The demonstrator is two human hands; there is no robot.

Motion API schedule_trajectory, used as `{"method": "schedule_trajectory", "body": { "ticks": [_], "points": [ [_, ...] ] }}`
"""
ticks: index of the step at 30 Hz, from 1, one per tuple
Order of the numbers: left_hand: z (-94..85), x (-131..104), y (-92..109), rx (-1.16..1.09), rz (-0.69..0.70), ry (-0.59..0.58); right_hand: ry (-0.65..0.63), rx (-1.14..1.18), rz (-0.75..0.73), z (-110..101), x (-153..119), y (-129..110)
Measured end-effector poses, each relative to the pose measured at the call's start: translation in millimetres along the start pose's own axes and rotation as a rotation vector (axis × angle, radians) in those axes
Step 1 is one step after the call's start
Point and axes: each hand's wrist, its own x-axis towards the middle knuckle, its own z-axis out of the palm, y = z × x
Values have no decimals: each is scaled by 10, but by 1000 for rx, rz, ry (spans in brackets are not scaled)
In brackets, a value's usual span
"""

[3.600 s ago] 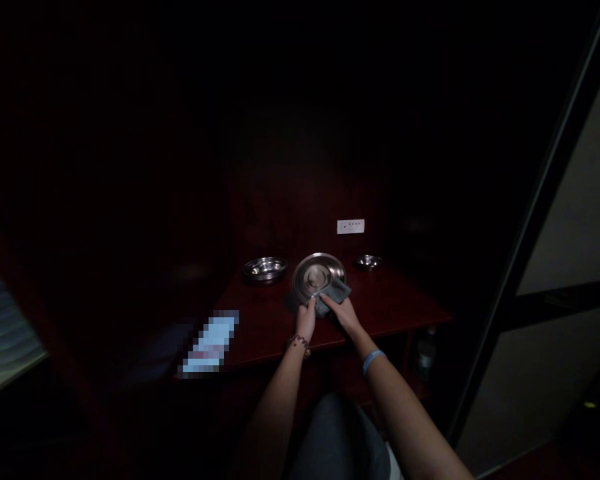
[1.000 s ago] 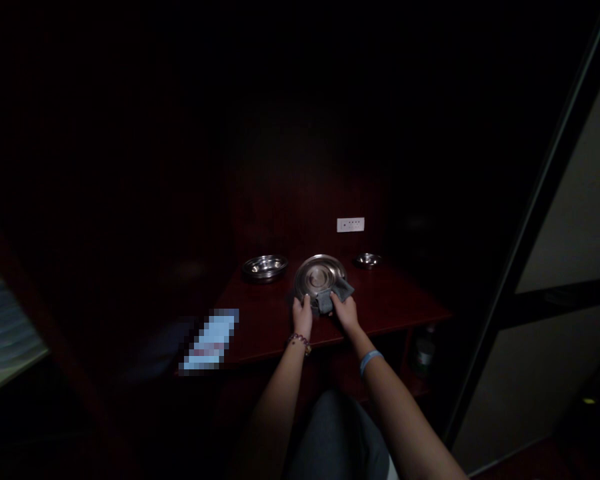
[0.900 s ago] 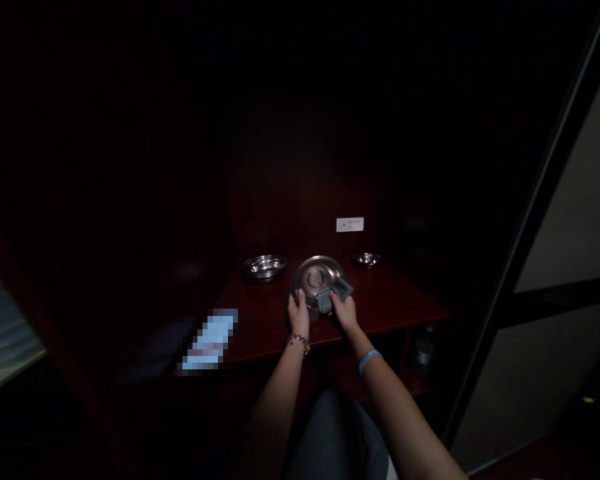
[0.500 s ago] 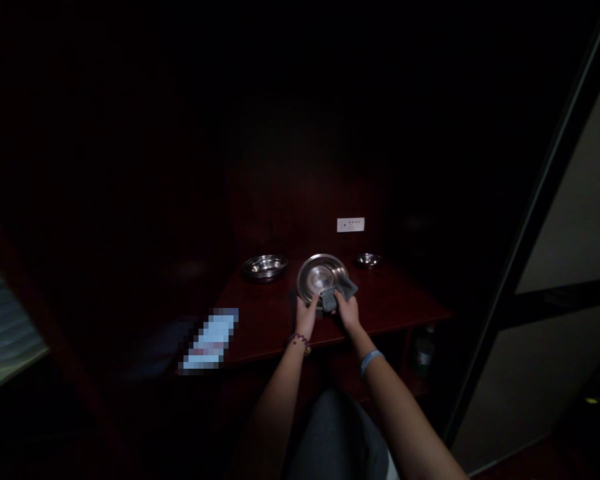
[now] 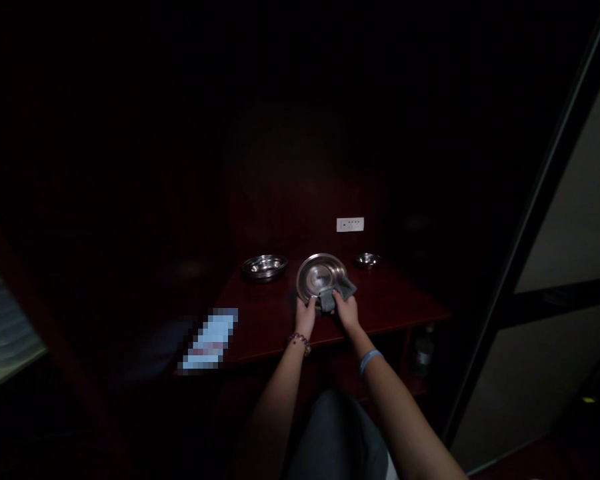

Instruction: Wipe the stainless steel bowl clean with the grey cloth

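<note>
A round, shiny metal plate (image 5: 319, 273) is tilted up toward me above the table. My left hand (image 5: 305, 317) grips its lower left rim, thumb on the inner face. My right hand (image 5: 347, 311) is closed on a grey cloth (image 5: 344, 289), pressed over the plate's lower right rim. The fingers of both hands are mostly hidden behind the plate and cloth. Back left on the table lies a stack of metal plates (image 5: 264, 267). A smaller metal bowl (image 5: 368, 261) rests at the back right.
The dark red table (image 5: 270, 327) stands against a wall with a white power socket (image 5: 350, 225). A pixelated bright patch covers its left front edge. Below on the right is a bottle (image 5: 423, 353) on a shelf. A pale panel with a dark frame (image 5: 555, 233) rises at the right.
Almost nothing differs. The cloth and my right hand have shifted very slightly left, while the plate keeps nearly the same place and tilt.
</note>
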Motion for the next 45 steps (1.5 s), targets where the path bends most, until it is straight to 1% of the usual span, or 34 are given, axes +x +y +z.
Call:
{"method": "schedule_trajectory", "body": {
  "ticks": [7, 10, 13, 22, 25, 32, 35, 38, 41, 45],
  "points": [
    [-43, 38, -23, -17, 68, 107, -25, 26, -8, 24, -36, -51],
    [-43, 48, -26, -39, 49, 117, -32, 41, -9, 19, -47, -63],
    [-31, 43, -23, -58, 24, 89, -33, 41, -10, 11, -42, -58],
    [-2, -22, 18, -38, 48, -83, -5, 117, 10, 0, 12, -2],
    [-4, -7, 2, -34, 45, -113, -14, 122, 18, 2, 14, 4],
    [-12, 35, -43, 0, -29, -53, -42, 38, 25, 7, -14, -20],
    [-11, 42, -56, -20, -44, -9, -58, 9, 19, 4, -28, -25],
    [-14, 52, -74, -45, -54, -2, -70, -7, 15, 5, -30, -22],
    [-21, 64, -84, -67, -83, 1, -40, 7, -30, 10, -19, -23],
    [-24, 70, -69, -96, -87, 70, 17, 8, -87, 9, -4, -42]
  ]
}}
